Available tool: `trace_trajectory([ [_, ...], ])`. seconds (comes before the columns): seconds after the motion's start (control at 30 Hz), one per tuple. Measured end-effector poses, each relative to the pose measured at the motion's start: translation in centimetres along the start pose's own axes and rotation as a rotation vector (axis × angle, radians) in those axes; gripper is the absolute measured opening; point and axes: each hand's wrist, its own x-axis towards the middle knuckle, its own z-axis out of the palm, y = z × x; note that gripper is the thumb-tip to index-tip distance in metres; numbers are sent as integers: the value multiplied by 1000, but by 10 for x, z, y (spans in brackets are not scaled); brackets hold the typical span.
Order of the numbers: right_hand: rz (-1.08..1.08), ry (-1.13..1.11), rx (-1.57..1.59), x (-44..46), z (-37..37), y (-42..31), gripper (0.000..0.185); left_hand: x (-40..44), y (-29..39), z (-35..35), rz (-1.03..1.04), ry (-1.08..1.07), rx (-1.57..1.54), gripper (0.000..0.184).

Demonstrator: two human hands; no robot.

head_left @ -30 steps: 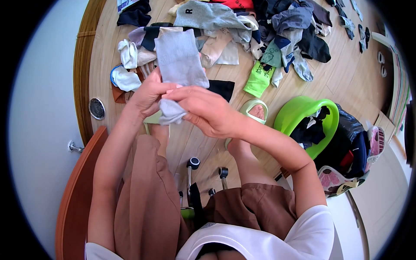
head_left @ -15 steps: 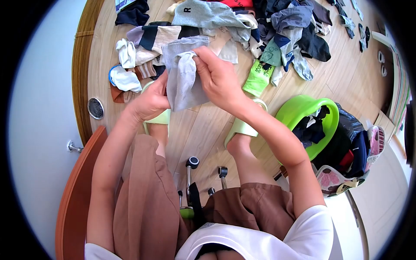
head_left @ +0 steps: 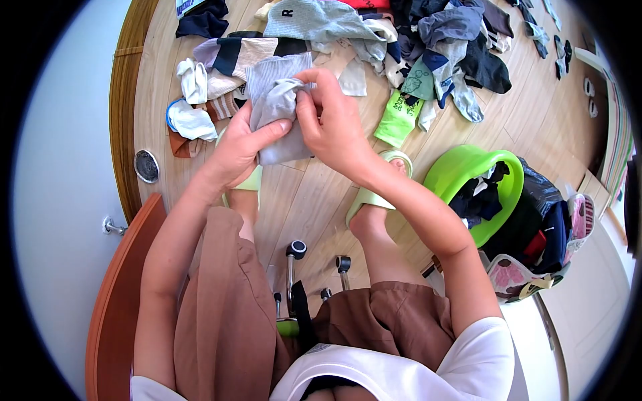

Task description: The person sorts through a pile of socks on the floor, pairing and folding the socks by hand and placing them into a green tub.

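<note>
Light grey socks (head_left: 284, 144), one laid over another as far as I can see, are held up between my hands above the floor. My left hand (head_left: 237, 147) grips their left side, its thumb pressed flat across the front. The fingers of my right hand (head_left: 332, 120) pinch the bunched toe or heel part at the upper right. A ribbed cuff (head_left: 277, 65) points away from me at the top. Behind the hands, a pile of mixed socks (head_left: 321, 27) lies on the floor, with a bright green sock (head_left: 399, 120) at its near edge.
A green plastic basket (head_left: 438, 175) with dark items stands at the right, beside a patterned bag (head_left: 511, 275) of clothes. Chair casters (head_left: 296, 249) are between my legs. A brown wooden panel (head_left: 124, 294) is at the left. More socks (head_left: 535, 33) lie at the far right.
My left thumb has come over the front of the grey socks and presses on them. My right fingers have shifted on the bunched part, and the cuff lies flatter.
</note>
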Motion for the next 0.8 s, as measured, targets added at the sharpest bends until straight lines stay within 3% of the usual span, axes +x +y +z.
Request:
trace_trajectory([
  [0.13, -320, 14, -158, 7, -12, 5, 29, 6, -5, -8, 129, 5, 261, 48],
  [0.2, -504, 35, -293, 13, -20, 1, 30, 3, -1, -7, 90, 11, 304, 49],
  [0.33, -296, -191, -83, 16, -27, -3, 26, 2, -1, -9, 20, -20, 416, 48],
  [0.4, -169, -207, 44, 16, -22, 1, 27, 3, -3, -7, 9, -28, 380, 48],
  [0.5, -212, 41, 40, 12, -13, 8, 30, 4, -4, -4, -49, -20, 169, 50],
  [0.6, -802, 112, -201, 12, -25, 10, 32, 3, 1, -4, -99, -16, -31, 48],
  [0.63, -827, -82, -204, 5, -32, 10, 45, 3, 3, -5, -109, -16, -84, 47],
  [0.73, -803, -347, -360, -11, -33, 0, 58, 3, 1, -21, -178, -54, -351, 43],
  [0.8, -832, -325, -521, -16, -26, 11, 54, 3, -2, -26, -171, -52, -360, 36],
])
